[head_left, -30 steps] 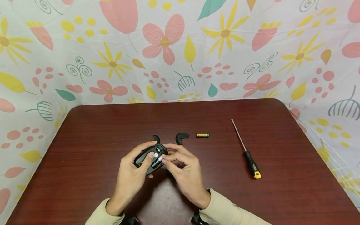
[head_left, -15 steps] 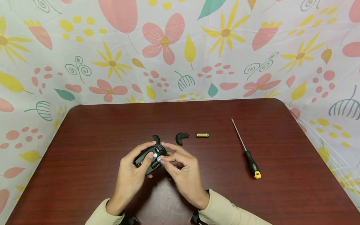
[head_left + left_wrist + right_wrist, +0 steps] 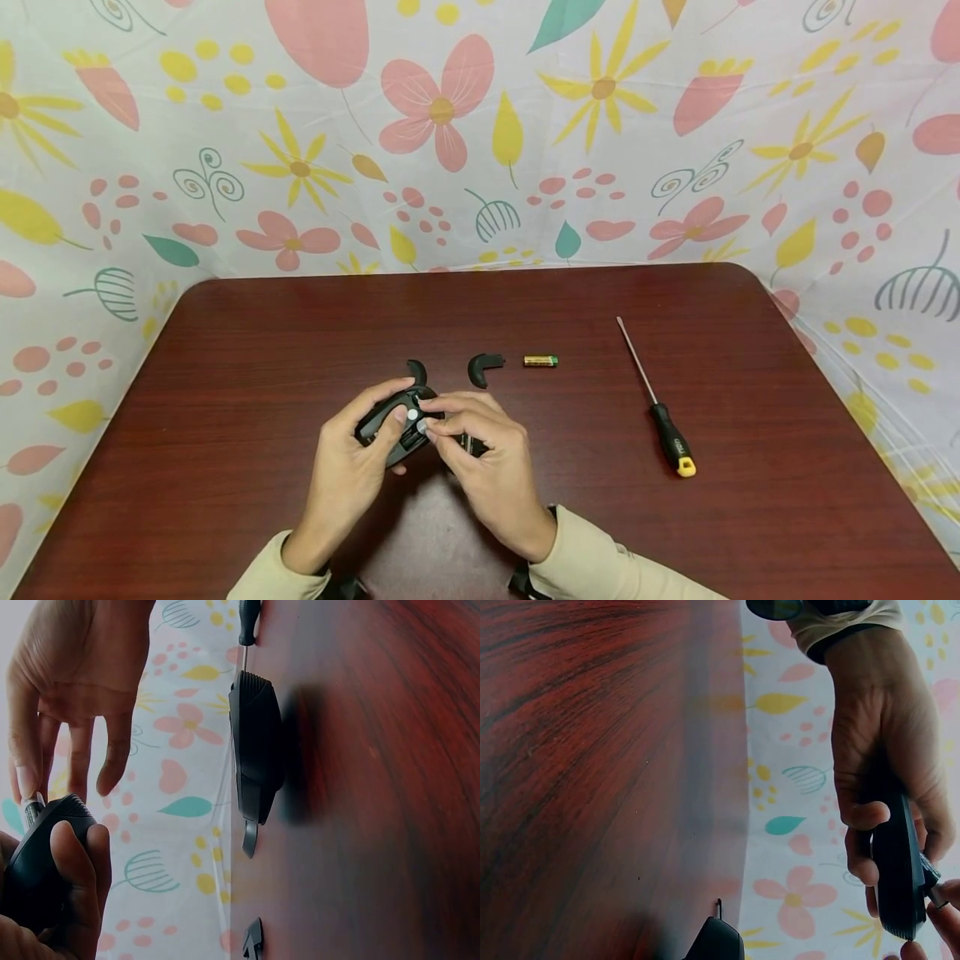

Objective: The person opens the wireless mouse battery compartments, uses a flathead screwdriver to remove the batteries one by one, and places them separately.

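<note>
In the head view my left hand grips a black mouse-like device, its underside up with an uncovered battery slot. The thumb lies across that underside. My right hand pinches a small battery at the slot, and one right finger touches the device's far end. Both wrist views show the battery slanting out of the device. How deep its lower end sits is hidden. Part of a second black device shows behind the right hand; the left wrist view shows this ridge-ended device on the table.
Two curved black pieces lie beyond the hands, one nearly touching the held device in the head view. A yellow and green battery lies to their right. Farther right is a black and yellow screwdriver. Patterned cloth hangs behind the brown table.
My right hand has shifted slightly left, and its forefinger has come onto the device's far end. The battery shows less of its length in the head view. My left hand has hardly moved.
</note>
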The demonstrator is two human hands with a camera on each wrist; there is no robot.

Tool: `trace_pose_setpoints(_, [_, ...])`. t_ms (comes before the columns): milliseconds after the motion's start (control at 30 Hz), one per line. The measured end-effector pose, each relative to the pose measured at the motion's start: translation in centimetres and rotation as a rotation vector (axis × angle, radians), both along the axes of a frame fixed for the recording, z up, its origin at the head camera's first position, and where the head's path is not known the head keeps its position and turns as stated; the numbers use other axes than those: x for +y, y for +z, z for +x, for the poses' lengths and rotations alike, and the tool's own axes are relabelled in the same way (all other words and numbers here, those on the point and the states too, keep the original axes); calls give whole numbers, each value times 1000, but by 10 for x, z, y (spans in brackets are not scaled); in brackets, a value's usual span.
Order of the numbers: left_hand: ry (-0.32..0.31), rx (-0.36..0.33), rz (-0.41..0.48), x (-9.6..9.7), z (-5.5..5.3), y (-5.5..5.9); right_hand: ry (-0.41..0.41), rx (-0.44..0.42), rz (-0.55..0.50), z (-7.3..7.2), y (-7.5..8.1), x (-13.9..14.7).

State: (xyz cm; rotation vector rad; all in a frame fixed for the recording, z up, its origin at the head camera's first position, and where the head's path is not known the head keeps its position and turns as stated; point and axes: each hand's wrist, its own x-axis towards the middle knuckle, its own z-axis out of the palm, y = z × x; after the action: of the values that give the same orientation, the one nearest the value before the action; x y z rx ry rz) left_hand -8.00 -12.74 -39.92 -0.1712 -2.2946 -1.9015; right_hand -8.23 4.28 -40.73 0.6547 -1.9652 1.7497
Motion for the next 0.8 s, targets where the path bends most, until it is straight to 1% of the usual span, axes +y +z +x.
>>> trace_pose_setpoints(133, [2,-11,4,-1,0,0,-9,31,11,0,-1,-1])
trace_pose_setpoints(333, [-6,-16,9,-2,0,-2,-15,41,17,1,-1,-1])
trace_pose_setpoints(600, [-10,-19,3,-3,1,-2,-1,26,40,1,-1,-1])
trace_pose_setpoints(800, [-28,-24,0,-4,0,-3,4,-7,92,1,2,2])
